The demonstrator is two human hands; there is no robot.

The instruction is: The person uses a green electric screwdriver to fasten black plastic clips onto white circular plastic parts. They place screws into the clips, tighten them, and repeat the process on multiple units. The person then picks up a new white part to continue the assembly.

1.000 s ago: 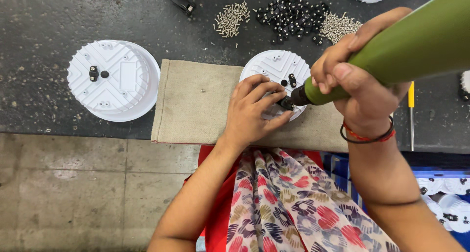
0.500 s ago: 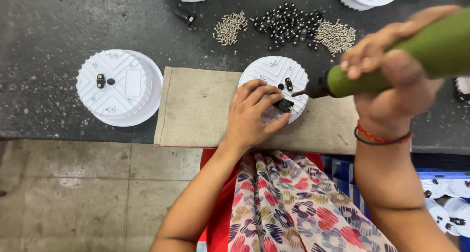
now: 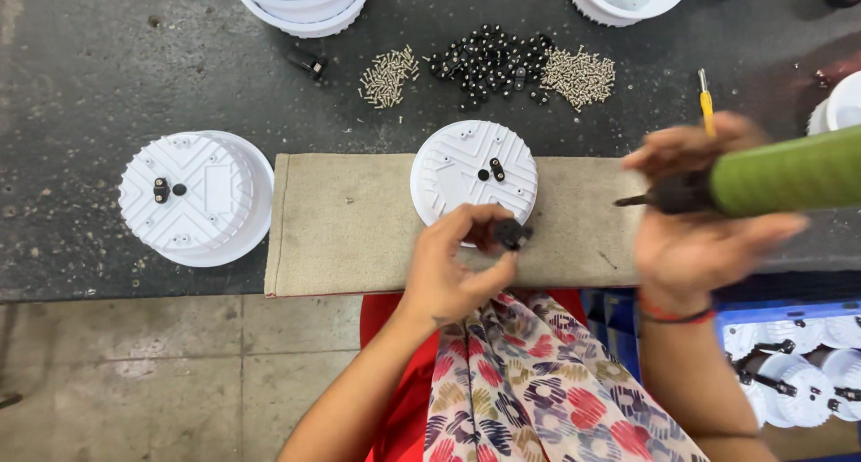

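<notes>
The right hand (image 3: 700, 238) is smeared by motion, fingers wrapped around a green power screwdriver (image 3: 771, 177) whose body runs off the right edge; only its dark bit end shows clearly. The left hand (image 3: 457, 265) is closed, pinching a small black part (image 3: 509, 233) between thumb and fingertips — its exact shape is hard to make out. That part sits just at the near rim of a round white housing (image 3: 473, 170), which lies face-down on a tan cloth mat (image 3: 350, 224) on the dark counter (image 3: 90, 85). A second white housing (image 3: 193, 197) rests to the left, off the mat. Along the top edge, stacked white shells (image 3: 300, 0) are cut off. At the lower right, a blue crate (image 3: 789, 354) — partly hidden behind the right forearm — holds more white housings with black fittings. Piles of loose screws (image 3: 578, 74) and black knobs (image 3: 489, 63) lie beyond the housing.
</notes>
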